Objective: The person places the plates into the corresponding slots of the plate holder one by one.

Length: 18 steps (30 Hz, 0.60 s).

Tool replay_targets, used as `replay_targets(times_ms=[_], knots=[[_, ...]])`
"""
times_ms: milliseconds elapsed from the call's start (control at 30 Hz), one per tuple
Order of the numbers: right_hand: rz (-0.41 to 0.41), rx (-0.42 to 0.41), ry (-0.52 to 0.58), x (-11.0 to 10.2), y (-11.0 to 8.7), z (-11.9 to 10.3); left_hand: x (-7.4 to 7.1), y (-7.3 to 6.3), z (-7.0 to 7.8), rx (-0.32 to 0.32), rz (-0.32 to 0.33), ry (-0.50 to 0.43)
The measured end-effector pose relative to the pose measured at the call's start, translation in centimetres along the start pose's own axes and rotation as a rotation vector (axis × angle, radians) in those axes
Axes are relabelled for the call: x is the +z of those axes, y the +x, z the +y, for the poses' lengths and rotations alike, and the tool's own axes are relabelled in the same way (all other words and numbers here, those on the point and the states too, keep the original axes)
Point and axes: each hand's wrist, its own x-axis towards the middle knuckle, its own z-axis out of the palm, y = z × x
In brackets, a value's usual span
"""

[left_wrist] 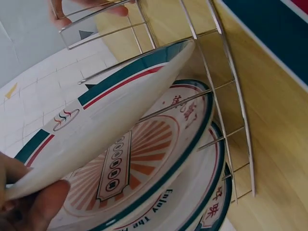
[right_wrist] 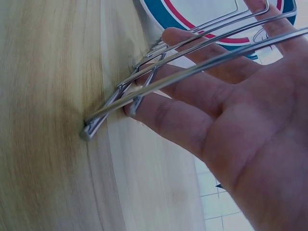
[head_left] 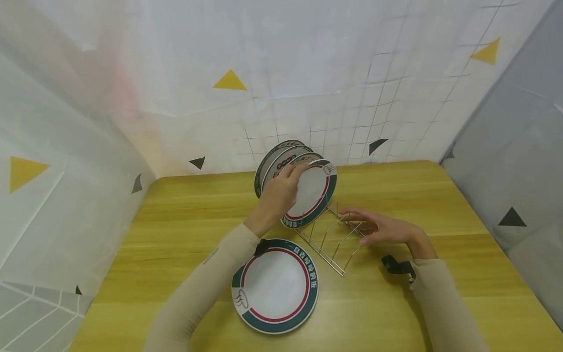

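My left hand [head_left: 281, 188] pinches the rim of a white plate [head_left: 313, 188] with a teal border and red ring. The thumb shows against its underside in the left wrist view. This plate leans in a wire dish rack [head_left: 323, 253], its lower edge between the wires. Behind it stand 3 more plates, one with an orange sunburst print [left_wrist: 149, 144], partly covered by the front plate. My right hand [head_left: 387, 229] is at the rack's right end, fingers loosely extended. In the right wrist view its fingertips [right_wrist: 139, 103] touch the bottom rods from behind.
Another teal-rimmed plate [head_left: 276, 288] lies flat on the wooden table [head_left: 184, 274], close to the left forearm and in front of the rack. White sheeting [head_left: 281, 117] with triangles and grid lines rises behind the table's far edge.
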Motion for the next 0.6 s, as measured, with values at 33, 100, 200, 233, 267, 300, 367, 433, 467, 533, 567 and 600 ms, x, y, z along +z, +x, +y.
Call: replay_targets(times_ms=[33, 100, 200, 233, 267, 300, 367, 433, 467, 533, 567, 600], knots=[[-0.001, 0.0, 0.002, -0.01, 0.01, 0.02, -0.02, -0.1, 0.0, -0.007, -0.005, 0.0], [-0.001, -0.001, 0.001, -0.02, 0.01, 0.03, -0.03, -0.23, 0.01, -0.015, -0.011, -0.001], [0.002, -0.004, -0.003, -0.04, -0.02, 0.07, -0.09, -0.39, 0.09, -0.024, -0.016, -0.004], [0.003, -0.003, -0.004, -0.04, -0.02, 0.06, -0.08, -0.43, 0.11, -0.028, -0.017, 0.0], [0.004, -0.002, -0.005, -0.03, -0.02, 0.04, -0.08, -0.48, 0.12, -0.03, -0.016, 0.007], [0.005, -0.003, -0.005, -0.02, -0.02, 0.03, -0.05, -0.54, 0.13, -0.033, -0.018, 0.019], [0.005, 0.001, -0.004, 0.01, -0.01, 0.02, -0.02, -0.63, 0.15, -0.039, -0.016, 0.045], [0.004, 0.003, -0.002, 0.02, 0.01, 0.01, 0.04, -0.67, 0.18, -0.039, -0.013, 0.072], [0.004, 0.005, -0.002, 0.02, 0.03, 0.03, 0.09, -0.7, 0.19, -0.037, -0.012, 0.086], [0.003, 0.004, 0.001, 0.01, 0.02, 0.06, 0.13, -0.74, 0.24, -0.031, -0.011, 0.103], [0.003, -0.002, -0.001, 0.01, 0.0, 0.08, 0.13, -0.77, 0.27, -0.027, -0.011, 0.112], [0.003, -0.005, 0.002, 0.0, -0.03, 0.09, 0.15, -0.83, 0.28, -0.021, -0.013, 0.121]])
